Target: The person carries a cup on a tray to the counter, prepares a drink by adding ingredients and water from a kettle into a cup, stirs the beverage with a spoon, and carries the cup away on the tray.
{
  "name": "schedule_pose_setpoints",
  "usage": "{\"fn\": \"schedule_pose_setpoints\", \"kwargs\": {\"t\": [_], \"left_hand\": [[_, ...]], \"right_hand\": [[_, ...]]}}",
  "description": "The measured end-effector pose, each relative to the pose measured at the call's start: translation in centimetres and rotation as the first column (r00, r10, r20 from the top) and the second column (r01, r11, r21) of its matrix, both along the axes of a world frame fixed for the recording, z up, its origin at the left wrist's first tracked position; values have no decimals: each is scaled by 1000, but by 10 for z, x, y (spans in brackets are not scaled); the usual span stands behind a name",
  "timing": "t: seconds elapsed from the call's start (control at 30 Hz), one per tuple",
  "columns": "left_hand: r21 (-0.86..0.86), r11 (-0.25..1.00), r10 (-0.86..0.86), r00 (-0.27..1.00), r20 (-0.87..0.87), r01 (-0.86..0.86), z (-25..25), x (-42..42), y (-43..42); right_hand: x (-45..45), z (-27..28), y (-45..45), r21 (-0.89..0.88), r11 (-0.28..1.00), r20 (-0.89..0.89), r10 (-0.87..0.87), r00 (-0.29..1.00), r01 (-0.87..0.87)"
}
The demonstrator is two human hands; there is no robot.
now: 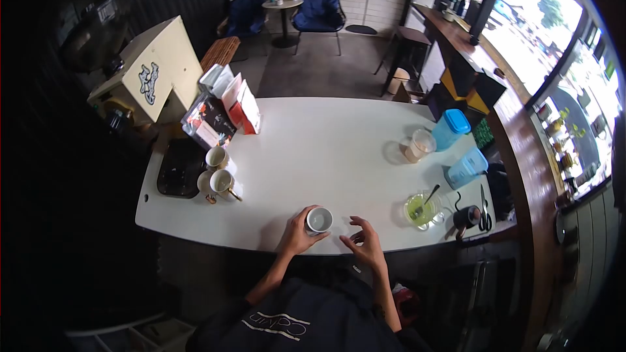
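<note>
Near the front edge of the white table, my left hand is wrapped round a small white cup. The cup is upright, and its inside looks pale. To the right of the cup is my right hand, its fingers apart and curved, with nothing in it and a gap between it and the cup. Further right stands a glass vessel of green liquid with a spoon in it. Several mugs are grouped on the left, beside a black tray.
Packets stand at the back left by a cream box. On the right are a plastic cup, a blue-lidded container, a second blue container, a black-handled pot and scissors.
</note>
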State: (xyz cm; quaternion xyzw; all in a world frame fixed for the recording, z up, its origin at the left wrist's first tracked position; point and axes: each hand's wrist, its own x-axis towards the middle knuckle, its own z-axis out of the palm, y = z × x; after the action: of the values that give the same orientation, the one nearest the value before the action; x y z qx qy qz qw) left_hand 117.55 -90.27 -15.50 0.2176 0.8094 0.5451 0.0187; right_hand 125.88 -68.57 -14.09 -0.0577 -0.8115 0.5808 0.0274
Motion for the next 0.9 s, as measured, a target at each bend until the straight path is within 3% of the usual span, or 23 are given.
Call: {"fn": "schedule_pose_setpoints", "kwargs": {"t": [0.2,0.33,0.67,0.9], "left_hand": [[44,958,288,953,-97,-285,-23,-14,-1],[73,909,414,908,-61,-410,-22,-17,-6],[60,888,457,889,-21,-456,-25,-79,-30],[18,890,455,890,21,-455,-33,-152,-55]], "right_hand": [[-34,-9,34,-25,989,56,147,988,-146],[-61,-14,27,-58,967,88,252,964,-247],[-107,-14,-11,-119,940,141,335,932,-320],[-115,-23,-20,-97,961,172,272,947,-258]]}}
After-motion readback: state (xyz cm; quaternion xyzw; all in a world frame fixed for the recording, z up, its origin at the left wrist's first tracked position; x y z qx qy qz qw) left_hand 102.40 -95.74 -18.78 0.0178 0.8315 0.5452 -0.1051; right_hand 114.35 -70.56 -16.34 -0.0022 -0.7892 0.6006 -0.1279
